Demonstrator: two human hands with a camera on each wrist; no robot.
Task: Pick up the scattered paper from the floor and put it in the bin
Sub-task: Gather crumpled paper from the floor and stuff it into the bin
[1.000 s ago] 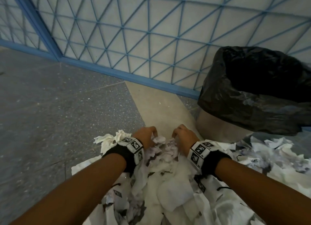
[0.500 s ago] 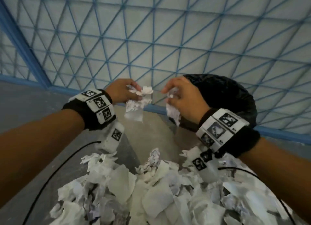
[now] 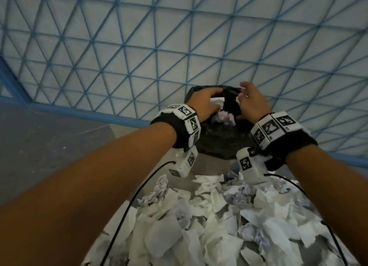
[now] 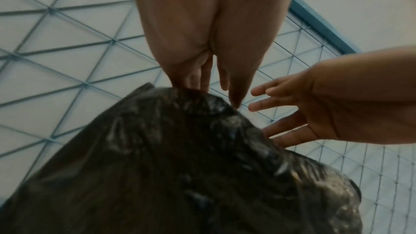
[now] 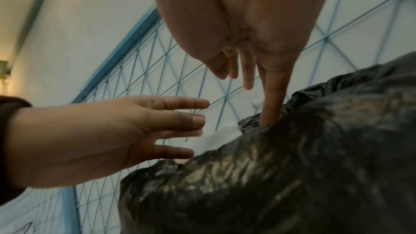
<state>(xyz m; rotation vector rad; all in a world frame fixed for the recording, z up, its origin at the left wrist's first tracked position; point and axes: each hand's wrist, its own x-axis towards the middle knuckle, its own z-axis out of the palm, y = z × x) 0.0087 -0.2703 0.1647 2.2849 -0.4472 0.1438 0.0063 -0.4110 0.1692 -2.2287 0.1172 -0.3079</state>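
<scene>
Left hand: the left hand [image 3: 206, 104] hovers over the mouth of the bin, fingers straight and spread, holding nothing; in the right wrist view its fingers [image 5: 180, 104] fan out side by side, apart from the liner below them.
Right hand: the right hand [image 3: 251, 103] is held just beside the left over the same opening, fingers loose and splayed, also holding nothing; the two hands are close together but not touching.
Bin: the bin [image 3: 217, 166] stands against the wall, lined with a glossy, wrinkled black bag [image 4: 180, 166] that folds over its rim.
Paper in the bin: a crumpled white ball with faint bluish-grey print [image 3: 224, 117] shows between the wrists, inside the bag's mouth; whether it is falling or lying there I cannot tell.
Paper on the floor: a thick heap of torn and crumpled scraps [image 3: 209, 216] lies in front of the bin, white with grey and lilac smudges, some flat and ragged, some balled up, overlapping one another.
Floor: grey speckled floor [image 3: 49, 146] to the left of the heap.
Wall: pale wall [image 3: 139, 46] crossed by a blue lattice of triangles, with a blue strip along its foot.
Wrists: black bands with white blocks bearing black-and-white square markers [image 3: 187, 118], thin black cables trailing down.
</scene>
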